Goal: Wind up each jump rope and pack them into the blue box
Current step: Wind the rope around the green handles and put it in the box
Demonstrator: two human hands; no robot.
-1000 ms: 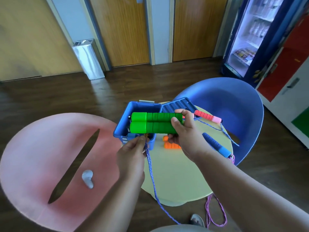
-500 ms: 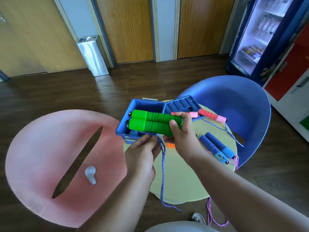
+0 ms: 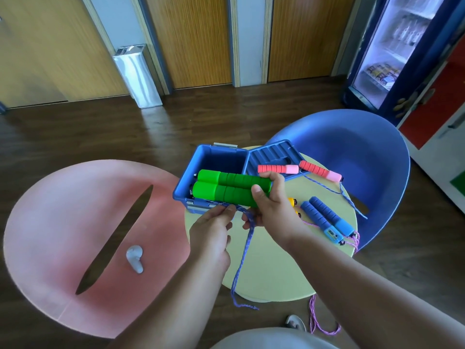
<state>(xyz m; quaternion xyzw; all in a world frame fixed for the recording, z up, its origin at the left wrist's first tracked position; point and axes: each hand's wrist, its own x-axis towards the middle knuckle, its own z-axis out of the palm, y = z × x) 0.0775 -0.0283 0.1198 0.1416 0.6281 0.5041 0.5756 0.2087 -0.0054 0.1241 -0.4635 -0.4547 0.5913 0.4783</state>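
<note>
My right hand (image 3: 273, 210) grips two green jump rope handles (image 3: 226, 188) side by side, held over the front of the open blue box (image 3: 216, 157). My left hand (image 3: 214, 229) pinches their blue-purple cord (image 3: 245, 250) just under the handles; the cord's loose end hangs down past the table edge. On the round yellow table (image 3: 271, 263), a red-and-pink handled rope (image 3: 299, 170) lies by the box's open lid (image 3: 271, 154). A blue-handled rope (image 3: 327, 220) with a pink cord lies to the right. An orange-yellow handle (image 3: 293, 202) peeks out behind my right hand.
A pink chair (image 3: 75, 235) with a small white object (image 3: 136, 258) on its seat stands left of the table. A blue chair (image 3: 352, 157) stands behind it at right. A pink cord (image 3: 319, 321) dangles to the wooden floor near a shoe (image 3: 295, 322).
The hanging blue-purple cord has become shorter as my left hand gathered it up under the green handles. The handles stayed over the box.
</note>
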